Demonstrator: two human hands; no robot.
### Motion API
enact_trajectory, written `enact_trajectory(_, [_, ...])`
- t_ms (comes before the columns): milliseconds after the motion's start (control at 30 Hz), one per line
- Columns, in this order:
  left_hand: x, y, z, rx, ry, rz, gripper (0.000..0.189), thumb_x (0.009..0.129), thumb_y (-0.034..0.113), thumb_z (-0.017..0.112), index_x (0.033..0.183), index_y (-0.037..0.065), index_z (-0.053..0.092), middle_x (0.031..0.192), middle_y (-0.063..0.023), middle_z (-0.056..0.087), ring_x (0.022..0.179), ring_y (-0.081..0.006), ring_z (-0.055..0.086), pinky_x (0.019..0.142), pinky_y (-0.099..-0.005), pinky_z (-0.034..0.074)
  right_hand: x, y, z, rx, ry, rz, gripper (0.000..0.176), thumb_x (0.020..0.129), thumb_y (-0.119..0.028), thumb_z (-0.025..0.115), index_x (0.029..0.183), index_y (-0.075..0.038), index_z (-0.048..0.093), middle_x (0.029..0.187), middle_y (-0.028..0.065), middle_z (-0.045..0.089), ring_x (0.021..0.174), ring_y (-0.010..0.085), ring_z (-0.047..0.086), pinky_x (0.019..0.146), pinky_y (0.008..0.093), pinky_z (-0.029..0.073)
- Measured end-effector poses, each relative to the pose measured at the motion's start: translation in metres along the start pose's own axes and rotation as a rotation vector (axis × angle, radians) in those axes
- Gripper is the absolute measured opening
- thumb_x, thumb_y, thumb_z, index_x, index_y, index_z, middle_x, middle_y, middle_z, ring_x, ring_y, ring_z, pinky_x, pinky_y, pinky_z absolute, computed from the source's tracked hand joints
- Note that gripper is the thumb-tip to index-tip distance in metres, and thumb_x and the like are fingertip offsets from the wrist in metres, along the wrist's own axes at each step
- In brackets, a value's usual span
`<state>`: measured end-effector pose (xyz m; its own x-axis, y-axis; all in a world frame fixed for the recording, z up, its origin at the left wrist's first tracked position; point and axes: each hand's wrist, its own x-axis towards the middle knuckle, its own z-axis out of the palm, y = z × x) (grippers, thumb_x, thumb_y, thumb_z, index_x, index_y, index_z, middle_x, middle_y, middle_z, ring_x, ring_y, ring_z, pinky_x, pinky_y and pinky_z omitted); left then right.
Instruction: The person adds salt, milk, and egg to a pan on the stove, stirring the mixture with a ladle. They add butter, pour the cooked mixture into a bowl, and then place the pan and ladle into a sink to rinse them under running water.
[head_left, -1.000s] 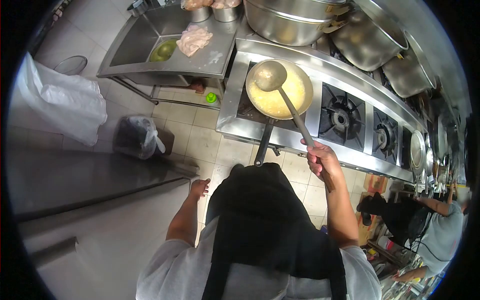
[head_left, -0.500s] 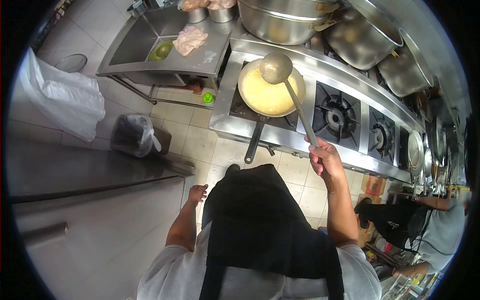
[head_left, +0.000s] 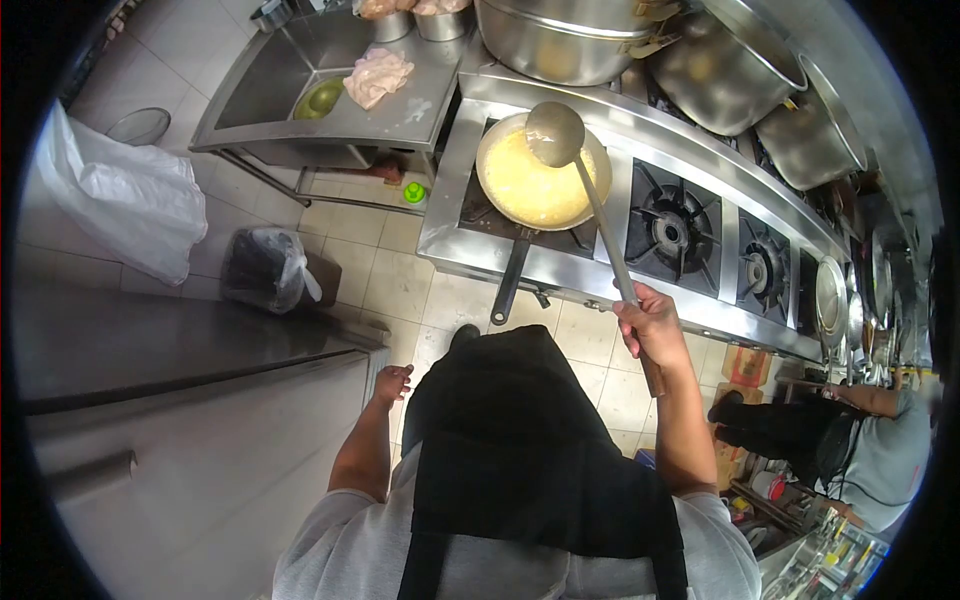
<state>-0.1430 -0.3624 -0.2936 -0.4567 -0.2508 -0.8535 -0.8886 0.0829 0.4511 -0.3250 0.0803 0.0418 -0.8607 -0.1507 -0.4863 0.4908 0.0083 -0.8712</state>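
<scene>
My right hand (head_left: 652,325) is closed around the handle of a long metal ladle (head_left: 610,245). The ladle's round bowl hangs over the far side of a frying pan (head_left: 483,185), and its handle end shows below my wrist. Bubbly yellow liquid (head_left: 530,185) covers the pan's bottom. The pan sits on the left burner, its dark handle (head_left: 512,280) pointing toward me. My left hand (head_left: 393,384) hangs at my side near the steel cabinet, holding nothing, with its fingers loosely curled.
Bare burners (head_left: 672,228) lie right of the pan, with large steel pots (head_left: 560,45) behind. Left of the stove stands a steel sink counter (head_left: 425,105) with a pale cloth (head_left: 378,78). A lined bin (head_left: 262,270) is on the floor. Another person (head_left: 880,460) stands at right.
The ladle has tilted a little over the pan, and its handle end now shows below my right hand. The other person's lower arm has shifted. My left hand stays at my side.
</scene>
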Motion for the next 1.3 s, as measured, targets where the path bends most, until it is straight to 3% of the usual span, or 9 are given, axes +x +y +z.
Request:
enact_trajectory(100, [-0.001, 0.002, -0.001, -0.006, -0.002, 0.0, 0.049, 0.08, 0.044, 0.07, 0.103, 0.002, 0.059, 0.079, -0.0058, 0.061, 0.061, -0.0155, 0.059, 0.047, -0.0298, 0.047, -0.001, -0.001, 0.01, -0.139, 0.018, 0.016, 0.03, 0.087, -0.006, 0.06, 0.115, 0.003, 0.056, 0.055, 0.0009, 0.051, 0.036, 0.0079, 0.042, 0.034, 0.0225, 0.032])
enact_trajectory(167, [-0.002, 0.004, -0.001, -0.01, 0.022, 0.004, 0.048, 0.08, 0.043, 0.07, 0.102, 0.002, 0.059, 0.078, -0.006, 0.061, 0.06, -0.0153, 0.059, 0.046, -0.0293, 0.046, -0.002, 0.003, 0.02, -0.484, 0.156, -0.1, 0.03, 0.088, -0.006, 0.059, 0.116, 0.0, 0.056, 0.057, 0.002, 0.052, 0.041, 0.0088, 0.045, 0.039, 0.0248, 0.037])
enact_trajectory(200, [0.0, 0.004, -0.002, -0.011, 0.02, 0.003, 0.048, 0.08, 0.043, 0.07, 0.102, 0.002, 0.059, 0.078, -0.006, 0.061, 0.06, -0.0153, 0.059, 0.046, -0.0293, 0.046, 0.006, 0.019, 0.017, -0.797, 0.23, -0.331, 0.03, 0.088, -0.006, 0.058, 0.117, -0.002, 0.055, 0.059, 0.003, 0.052, 0.044, 0.0093, 0.046, 0.043, 0.0267, 0.039])
enact_trajectory(300, [0.004, 0.005, -0.005, -0.027, -0.004, 0.007, 0.045, 0.08, 0.041, 0.07, 0.101, 0.002, 0.06, 0.077, -0.0056, 0.061, 0.059, -0.0145, 0.059, 0.046, -0.0289, 0.045, 0.011, 0.024, 0.03, -0.756, 0.222, -0.419, 0.029, 0.089, -0.006, 0.058, 0.118, -0.003, 0.055, 0.06, 0.0024, 0.051, 0.045, 0.009, 0.044, 0.043, 0.0261, 0.038])
enact_trajectory(333, [0.004, 0.006, -0.006, -0.024, 0.008, 0.012, 0.044, 0.08, 0.04, 0.07, 0.1, 0.002, 0.06, 0.077, -0.0054, 0.061, 0.059, -0.014, 0.058, 0.046, -0.0286, 0.044, 0.005, 0.007, 0.039, -0.46, 0.158, -0.1, 0.025, 0.089, -0.006, 0.058, 0.113, -0.001, 0.057, 0.059, 0.0015, 0.051, 0.042, 0.0083, 0.043, 0.041, 0.0251, 0.036])
enact_trajectory(433, [0.008, 0.006, -0.011, -0.018, 0.005, -0.001, 0.042, 0.081, 0.039, 0.07, 0.099, 0.002, 0.06, 0.076, -0.0051, 0.06, 0.058, -0.0134, 0.057, 0.045, -0.0282, 0.044, 0.014, 0.003, 0.042, -0.245, 0.028, 0.03, 0.021, 0.089, -0.007, 0.058, 0.108, 0.001, 0.058, 0.059, 0.0003, 0.05, 0.04, 0.0071, 0.041, 0.038, 0.0242, 0.034])
enact_trajectory(500, [0.012, 0.011, -0.014, -0.02, -0.014, -0.014, 0.042, 0.081, 0.038, 0.07, 0.1, 0.002, 0.06, 0.076, -0.005, 0.06, 0.057, -0.0133, 0.057, 0.045, -0.028, 0.043, 0.019, 0.009, 0.047, -0.245, 0.042, 0.013, 0.017, 0.089, -0.007, 0.058, 0.104, 0.001, 0.059, 0.059, 0.0003, 0.05, 0.039, 0.0063, 0.041, 0.036, 0.0238, 0.033])
enact_trajectory(767, [0.022, 0.009, -0.029, 0.013, -0.015, -0.037, 0.038, 0.083, 0.037, 0.068, 0.101, 0.005, 0.06, 0.079, -0.0048, 0.061, 0.062, -0.0157, 0.059, 0.049, -0.0319, 0.046, 0.028, 0.005, 0.041, -0.386, 0.167, -0.069, 0.037, 0.088, -0.006, 0.056, 0.124, 0.003, 0.051, 0.059, 0.0021, 0.05, 0.042, 0.0086, 0.045, 0.038, 0.0248, 0.038])
enact_trajectory(1300, [0.036, 0.024, -0.039, 0.011, -0.009, -0.017, 0.031, 0.081, 0.034, 0.07, 0.095, 0.009, 0.058, 0.076, -0.0032, 0.06, 0.058, -0.0152, 0.057, 0.047, -0.0328, 0.043, 0.004, 0.017, 0.057, -0.303, 0.113, 0.085, 0.02, 0.088, -0.006, 0.058, 0.106, 0.004, 0.057, 0.057, 0.0001, 0.049, 0.038, 0.0065, 0.041, 0.036, 0.0229, 0.034])
